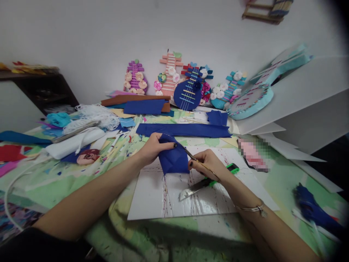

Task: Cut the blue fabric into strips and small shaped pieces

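My left hand (154, 147) pinches the upper left edge of a dark blue piece of cloth or crepe paper (173, 160), thumb on top. The piece hangs over a white board (152, 196) marked with dark reddish lines. In my right hand (208, 163) are slim scissors (190, 154) with dark blades and gold-coloured handles. Their blades lie along the right edge of the blue piece; whether they are parted is too small to tell. Below my right hand, a green and black utility knife (196, 188) rests on the board with its broad blade out, pointing left.
A long blue strip (185, 130) lies behind my hands. Decorated lute-shaped crafts (187, 92) lean on the wall. White cord (95, 116) and a white glue-gun-like tool (75, 142) lie left. White boards (294, 105) stand right, near a blue-wrapped object (311, 203).
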{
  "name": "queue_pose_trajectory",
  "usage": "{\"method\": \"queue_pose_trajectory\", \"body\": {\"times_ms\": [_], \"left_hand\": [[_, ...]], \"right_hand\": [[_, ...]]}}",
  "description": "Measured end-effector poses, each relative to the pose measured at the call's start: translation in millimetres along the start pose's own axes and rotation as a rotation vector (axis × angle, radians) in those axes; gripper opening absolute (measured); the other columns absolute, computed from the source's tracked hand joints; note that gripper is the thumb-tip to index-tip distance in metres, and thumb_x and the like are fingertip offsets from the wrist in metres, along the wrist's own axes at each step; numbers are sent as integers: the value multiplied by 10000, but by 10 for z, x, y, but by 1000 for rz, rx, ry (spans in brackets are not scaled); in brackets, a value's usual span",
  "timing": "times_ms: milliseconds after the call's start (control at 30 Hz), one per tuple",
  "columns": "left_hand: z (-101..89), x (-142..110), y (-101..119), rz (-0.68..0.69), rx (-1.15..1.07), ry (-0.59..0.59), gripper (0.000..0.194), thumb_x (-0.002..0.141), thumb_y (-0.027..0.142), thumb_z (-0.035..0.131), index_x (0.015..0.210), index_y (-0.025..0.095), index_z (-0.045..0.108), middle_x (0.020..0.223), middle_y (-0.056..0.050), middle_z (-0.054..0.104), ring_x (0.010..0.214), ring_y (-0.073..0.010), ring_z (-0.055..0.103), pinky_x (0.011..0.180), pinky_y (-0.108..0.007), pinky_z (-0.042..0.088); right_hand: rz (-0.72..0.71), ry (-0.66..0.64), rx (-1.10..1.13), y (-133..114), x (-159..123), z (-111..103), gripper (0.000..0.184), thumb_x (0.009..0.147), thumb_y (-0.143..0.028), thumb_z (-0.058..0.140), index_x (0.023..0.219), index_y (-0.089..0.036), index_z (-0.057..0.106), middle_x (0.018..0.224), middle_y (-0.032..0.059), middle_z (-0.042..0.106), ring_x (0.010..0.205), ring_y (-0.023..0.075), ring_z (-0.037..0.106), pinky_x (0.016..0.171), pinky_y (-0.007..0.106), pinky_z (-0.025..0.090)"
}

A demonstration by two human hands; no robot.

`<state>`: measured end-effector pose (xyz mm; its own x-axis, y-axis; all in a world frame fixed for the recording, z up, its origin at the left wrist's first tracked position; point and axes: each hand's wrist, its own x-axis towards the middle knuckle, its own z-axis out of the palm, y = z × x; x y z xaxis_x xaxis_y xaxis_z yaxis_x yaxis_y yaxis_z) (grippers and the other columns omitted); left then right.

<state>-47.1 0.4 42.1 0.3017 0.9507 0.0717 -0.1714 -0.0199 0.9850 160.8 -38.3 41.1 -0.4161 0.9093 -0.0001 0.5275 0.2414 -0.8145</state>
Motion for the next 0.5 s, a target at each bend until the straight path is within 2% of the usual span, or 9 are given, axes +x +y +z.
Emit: {"method": "queue_pose_trajectory", "body": {"times_ms": [200,367,500], "left_hand": [[-5,1,-7,-2,-19,-16,193,550,223,754,662,94,665,629,-32,656,543,-108,577,549,-208,467],[-5,4,1,-13,-32,-18,188,548,226,755,647,94,664,621,-33,656,534,-112,579,546,-217,467],[-9,8,10,-35,-58,-18,201,541,208,759,678,90,672,638,-42,667,562,-121,594,564,-218,472]], "right_hand": [[11,27,-19,17,2,8,393,695,-467,588,506,-137,490,410,-52,322,407,53,256,405,213,156],[10,35,-7,51,10,16,395,691,-470,592,501,-138,490,404,-51,321,398,54,256,402,220,148],[-37,27,14,36,1,13,390,720,-483,555,574,-122,561,413,-50,321,399,58,258,406,223,153]]}}
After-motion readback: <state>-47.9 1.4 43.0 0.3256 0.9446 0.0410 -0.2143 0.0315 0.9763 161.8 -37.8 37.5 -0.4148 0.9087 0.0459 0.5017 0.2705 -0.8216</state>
